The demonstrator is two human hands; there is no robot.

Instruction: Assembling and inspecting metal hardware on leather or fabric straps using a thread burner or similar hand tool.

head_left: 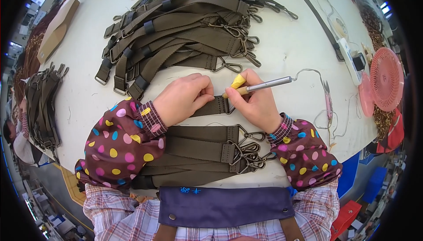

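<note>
My right hand (259, 102) is closed round a corded pen-shaped tool (269, 84) with a silver metal barrel and a tan grip. Something yellow (238, 81), perhaps a finger wrap, shows at its index finger. Just left of it my left hand (187, 95) is closed, fingertips pinched on the edge of a dark olive webbing strap (214, 106). A stitched end and a metal ring of this strap lie under the right hand; the tool's tip is hidden by my fingers. Nearer me lie several similar straps (198, 146) with metal snap hooks (251, 150).
Beyond my hands, a large pile of straps (176, 34) covers the white table (282, 34). More straps (44, 104) hang at the left edge by a cardboard piece (57, 32). Right are pink-handled snips (328, 104), a power strip (350, 60) and a pink basket (387, 79).
</note>
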